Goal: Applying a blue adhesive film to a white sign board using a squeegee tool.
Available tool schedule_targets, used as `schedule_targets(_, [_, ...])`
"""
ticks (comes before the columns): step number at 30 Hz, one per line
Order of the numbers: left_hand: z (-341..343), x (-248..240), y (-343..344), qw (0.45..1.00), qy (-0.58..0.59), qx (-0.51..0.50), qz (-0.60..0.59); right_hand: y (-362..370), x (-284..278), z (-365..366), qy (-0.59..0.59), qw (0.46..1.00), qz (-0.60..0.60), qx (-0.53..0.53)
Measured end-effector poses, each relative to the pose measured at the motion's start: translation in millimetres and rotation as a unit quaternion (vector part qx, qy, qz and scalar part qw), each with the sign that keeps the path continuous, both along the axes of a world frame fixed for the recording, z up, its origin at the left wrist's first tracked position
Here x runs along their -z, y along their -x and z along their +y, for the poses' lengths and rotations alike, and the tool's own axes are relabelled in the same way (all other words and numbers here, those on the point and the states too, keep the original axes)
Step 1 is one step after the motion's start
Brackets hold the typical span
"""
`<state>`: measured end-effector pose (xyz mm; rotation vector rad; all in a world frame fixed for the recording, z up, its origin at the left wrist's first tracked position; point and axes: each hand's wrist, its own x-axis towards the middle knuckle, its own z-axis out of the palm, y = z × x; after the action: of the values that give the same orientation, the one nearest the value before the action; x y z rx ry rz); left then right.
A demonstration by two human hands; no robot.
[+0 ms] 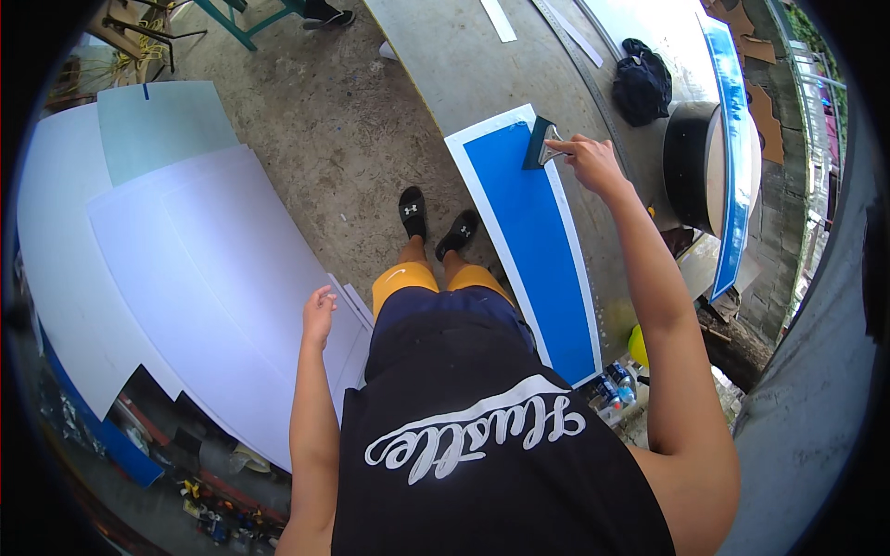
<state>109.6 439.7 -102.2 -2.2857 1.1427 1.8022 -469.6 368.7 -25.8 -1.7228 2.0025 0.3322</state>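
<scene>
My right hand [595,165] grips the metal handle of a squeegee [537,144] with a wide dark blade. The blade rests across the far end of a long blue panel with a white border [536,246]. That panel lies lengthwise along the near-side edge of a grey worktable [445,56]. My left hand [318,317] hangs at my left side with nothing in it, its fingers loosely bent and apart. Closest to it are large white sheets [213,278] stacked on the left; I cannot tell whether it touches them.
On the table are a long metal ruler [593,88], white strips [499,20], a crumpled black cloth [642,82] and a black-sided round drum [691,167]. A narrow blue-and-white panel [732,157] stands beyond it. Bottles [619,385] sit beside the blue panel's near end.
</scene>
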Motion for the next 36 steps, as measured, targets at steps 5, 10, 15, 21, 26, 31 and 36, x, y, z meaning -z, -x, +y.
schedule_targets(5, [22, -7, 0, 0.999, -0.024, -0.023, -0.016, 11, 10, -22, 0.029, 0.997, -0.021, -0.071])
schedule_targets(10, [29, -8, 0, 0.998, -0.017, -0.059, -0.02, -31, 15, -42, 0.009, 0.994, -0.047, -0.097])
schedule_targets(15, [34, -3, 10, 0.999, -0.018, -0.042, -0.006, -174, 23, -65, 0.061, 0.97, -0.06, -0.227])
schedule_targets(21, [18, 0, 14, 0.999, 0.012, -0.016, 0.028, -254, -38, -60, 0.105, 0.964, -0.14, -0.201])
schedule_targets(26, [-8, 12, 11, 1.0, -0.013, 0.018, 0.022, -245, -20, -38, 0.048, 0.936, -0.348, -0.023])
schedule_targets(31, [-37, 15, 20, 0.996, -0.053, 0.07, 0.015, -261, -4, -6, 0.171, 0.945, -0.269, -0.069])
schedule_targets(36, [-87, 37, 35, 0.985, -0.017, 0.165, 0.052, -222, -18, 36, 0.099, 0.968, -0.217, 0.071])
